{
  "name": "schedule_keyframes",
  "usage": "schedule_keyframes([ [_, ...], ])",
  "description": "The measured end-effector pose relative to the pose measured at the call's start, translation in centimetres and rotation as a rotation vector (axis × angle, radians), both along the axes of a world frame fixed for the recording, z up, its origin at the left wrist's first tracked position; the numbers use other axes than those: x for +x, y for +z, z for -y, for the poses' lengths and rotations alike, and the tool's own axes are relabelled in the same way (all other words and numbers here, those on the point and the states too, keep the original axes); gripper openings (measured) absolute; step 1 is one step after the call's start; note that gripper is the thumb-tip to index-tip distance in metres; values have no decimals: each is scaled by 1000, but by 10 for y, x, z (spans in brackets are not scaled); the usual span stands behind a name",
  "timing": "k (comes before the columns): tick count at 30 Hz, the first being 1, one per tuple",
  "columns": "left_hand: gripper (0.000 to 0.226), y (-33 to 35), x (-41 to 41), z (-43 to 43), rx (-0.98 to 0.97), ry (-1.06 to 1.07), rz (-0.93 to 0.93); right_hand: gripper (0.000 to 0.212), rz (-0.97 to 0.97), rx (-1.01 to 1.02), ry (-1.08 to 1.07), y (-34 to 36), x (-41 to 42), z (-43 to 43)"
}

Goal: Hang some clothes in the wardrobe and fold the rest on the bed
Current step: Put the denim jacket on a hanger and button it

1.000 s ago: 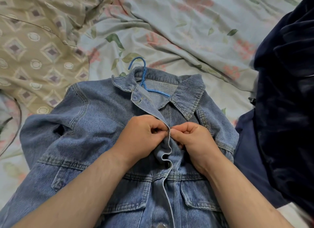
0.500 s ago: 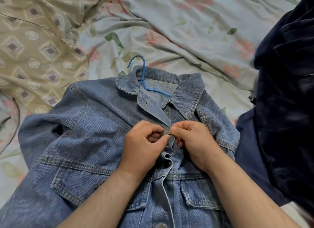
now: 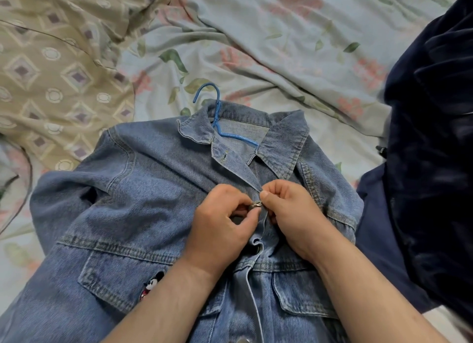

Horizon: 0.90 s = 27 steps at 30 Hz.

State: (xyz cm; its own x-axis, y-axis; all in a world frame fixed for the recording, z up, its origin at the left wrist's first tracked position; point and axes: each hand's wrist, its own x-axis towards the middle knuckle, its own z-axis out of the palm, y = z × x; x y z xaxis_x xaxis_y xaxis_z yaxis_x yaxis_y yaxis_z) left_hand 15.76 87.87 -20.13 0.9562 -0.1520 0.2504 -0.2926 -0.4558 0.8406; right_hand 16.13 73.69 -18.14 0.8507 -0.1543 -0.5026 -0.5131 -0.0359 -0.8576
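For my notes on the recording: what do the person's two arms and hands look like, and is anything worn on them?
Both forearms are bare: no sleeves reach into view. The left hand and right hand show no gloves, rings, watch or bracelets.

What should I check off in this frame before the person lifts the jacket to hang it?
1. Hanger inside jacket collar, hook sticking out: ok.
2. Button at the chest fastened: not ok, left hand and right hand pinch it at the front edge.
3. Top collar buttonhole closed: not ok, open.
4. Lower buttons fastened: cannot tell, arms cover them.
5. Jacket flat on the bed sheet: ok.
6. Dark clothes clear of the jacket: cannot tell.
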Motion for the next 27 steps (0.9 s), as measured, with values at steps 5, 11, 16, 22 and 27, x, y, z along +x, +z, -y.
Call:
schedule_keyframes([
  [5,21,-2,-3,1,-93,17,-128,22,-47,107,-27,0,3,4],
  [11,10,0,-1,1,-103,42,-162,8,-104,110,253,7,11,19],
  [16,14,-1,-1,0,-44,30,-128,13,-174,232,268,15,9,25],
  [22,17,-1,-3,-2,-44,-9,-111,15,-107,143,159,9,1,18],
  [27,13,0,-7,-1,12,-18,-59,26,-76,108,119,9,0,13],
])
